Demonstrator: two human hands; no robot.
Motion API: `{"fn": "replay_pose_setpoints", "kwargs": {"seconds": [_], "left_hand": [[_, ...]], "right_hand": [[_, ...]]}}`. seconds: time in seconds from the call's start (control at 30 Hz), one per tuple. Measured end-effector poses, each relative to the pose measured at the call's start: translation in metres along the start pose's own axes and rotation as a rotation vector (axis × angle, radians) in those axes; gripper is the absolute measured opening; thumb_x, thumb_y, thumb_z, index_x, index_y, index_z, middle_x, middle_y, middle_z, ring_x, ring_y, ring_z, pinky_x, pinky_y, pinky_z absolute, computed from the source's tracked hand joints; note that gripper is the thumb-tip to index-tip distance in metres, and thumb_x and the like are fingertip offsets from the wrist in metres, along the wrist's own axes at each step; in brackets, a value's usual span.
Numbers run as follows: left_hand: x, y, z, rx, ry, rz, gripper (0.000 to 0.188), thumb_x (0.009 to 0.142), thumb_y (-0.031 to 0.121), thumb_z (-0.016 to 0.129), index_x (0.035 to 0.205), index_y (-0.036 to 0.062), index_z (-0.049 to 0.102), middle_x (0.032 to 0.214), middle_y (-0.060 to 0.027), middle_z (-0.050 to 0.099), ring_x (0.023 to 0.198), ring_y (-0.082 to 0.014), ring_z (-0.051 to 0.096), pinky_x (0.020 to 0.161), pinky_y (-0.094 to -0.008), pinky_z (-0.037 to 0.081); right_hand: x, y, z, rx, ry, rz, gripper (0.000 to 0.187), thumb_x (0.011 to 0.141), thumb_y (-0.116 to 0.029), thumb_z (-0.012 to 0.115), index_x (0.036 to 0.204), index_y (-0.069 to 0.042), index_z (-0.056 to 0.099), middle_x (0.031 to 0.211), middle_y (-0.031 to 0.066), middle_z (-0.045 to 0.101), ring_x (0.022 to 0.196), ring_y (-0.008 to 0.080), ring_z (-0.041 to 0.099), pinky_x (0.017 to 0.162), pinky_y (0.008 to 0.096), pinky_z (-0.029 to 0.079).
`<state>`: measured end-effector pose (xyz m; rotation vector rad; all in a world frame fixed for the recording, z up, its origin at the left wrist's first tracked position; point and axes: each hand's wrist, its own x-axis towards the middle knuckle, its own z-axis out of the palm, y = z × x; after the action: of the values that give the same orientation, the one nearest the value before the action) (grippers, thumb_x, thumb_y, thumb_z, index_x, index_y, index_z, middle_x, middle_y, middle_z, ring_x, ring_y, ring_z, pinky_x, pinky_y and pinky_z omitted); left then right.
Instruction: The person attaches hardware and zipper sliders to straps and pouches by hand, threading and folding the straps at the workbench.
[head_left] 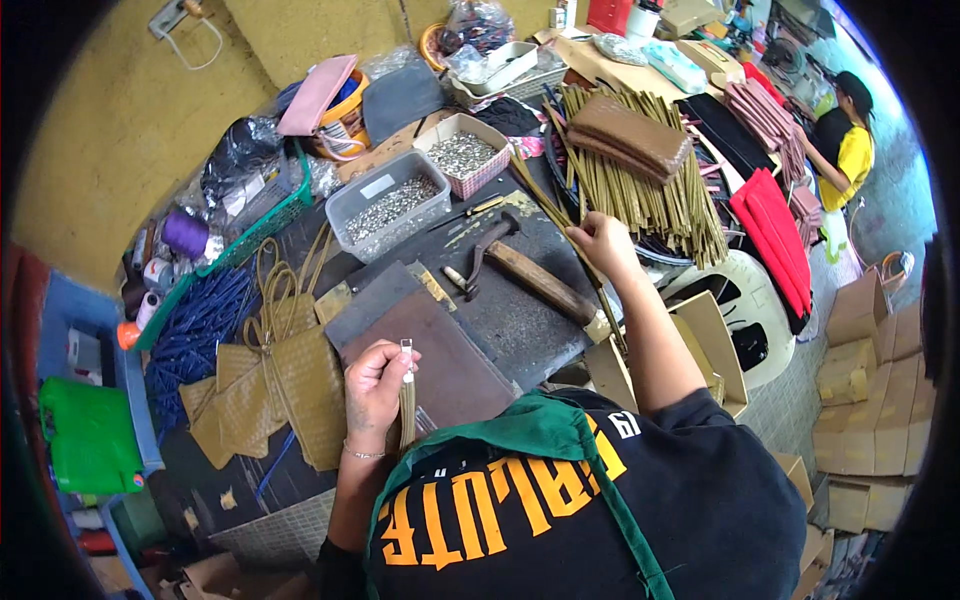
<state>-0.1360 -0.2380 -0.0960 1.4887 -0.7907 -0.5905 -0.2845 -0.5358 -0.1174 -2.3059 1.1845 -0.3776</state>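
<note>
My left hand point(370, 390) is closed on a narrow olive strap point(407, 415), low over the near part of the worktable. A small rectangular metal ring point(406, 347) stands up at the strap's top end. Farther right, my right hand point(602, 243) pinches a long, thin olive strip point(548, 203), which runs past the fingers toward my body. Just beyond that hand lies a thick pile of similar strips point(690, 215) with a brown woven purse point(628, 138) on top. Between my hands a hammer point(540, 278) rests beside a dark brown flat board point(420, 355).
Behind the hammer stand a clear bin point(350, 235) and a pink-white basket point(500, 175), both holding small metal pieces. Olive woven bag pieces point(295, 390) and blue cords point(200, 330) lie left. A white plastic stool point(765, 330) and cartons point(865, 410) stand right. Another person point(850, 150) works far right.
</note>
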Motion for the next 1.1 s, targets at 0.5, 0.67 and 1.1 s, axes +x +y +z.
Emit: {"fn": "replay_pose_setpoints", "kwargs": {"seconds": [0.5, 0.67, 1.1], "left_hand": [[-0.006, 0.01, 0.016, 0.133, -0.06, 0.037, 0.008, 0.076, 0.0, 0.05, 0.071, -0.0037, 0.054, 0.068, -0.0044, 0.052, 0.061, -0.0077, 0.046, 0.053, -0.0197, 0.037], [-0.005, 0.02, 0.026, 0.147, -0.1, -0.137, 0.015, 0.082, 0.011, 0.047, 0.081, -0.0025, 0.055, 0.07, -0.0067, 0.058, 0.062, -0.0103, 0.054, 0.055, -0.0222, 0.042], [-0.01, 0.015, 0.022, -0.059, -0.213, -0.232, 0.014, 0.086, 0.013, 0.043, 0.084, 0.0008, 0.05, 0.067, -0.0024, 0.053, 0.06, -0.006, 0.049, 0.055, -0.0184, 0.04]], "right_hand": [[-0.082, -0.018, 0.065, 1.615, -0.464, 0.661, 0.012, 0.07, -0.003, 0.062, 0.064, -0.006, 0.053, 0.064, 0.004, 0.057, 0.057, 0.0091, 0.053, 0.051, 0.0181, 0.041], [-0.085, -0.042, 0.062, 1.751, -0.759, 0.482, 0.028, 0.075, -0.002, 0.055, 0.102, -0.005, 0.048, 0.083, 0.0047, 0.058, 0.071, 0.0109, 0.057, 0.063, 0.0224, 0.047], [-0.052, -0.129, 0.041, 1.454, -0.547, 0.003, 0.008, 0.076, -0.01, 0.057, 0.079, -0.002, 0.057, 0.07, 0.0051, 0.06, 0.055, 0.0042, 0.047, 0.051, 0.0149, 0.035]]}}
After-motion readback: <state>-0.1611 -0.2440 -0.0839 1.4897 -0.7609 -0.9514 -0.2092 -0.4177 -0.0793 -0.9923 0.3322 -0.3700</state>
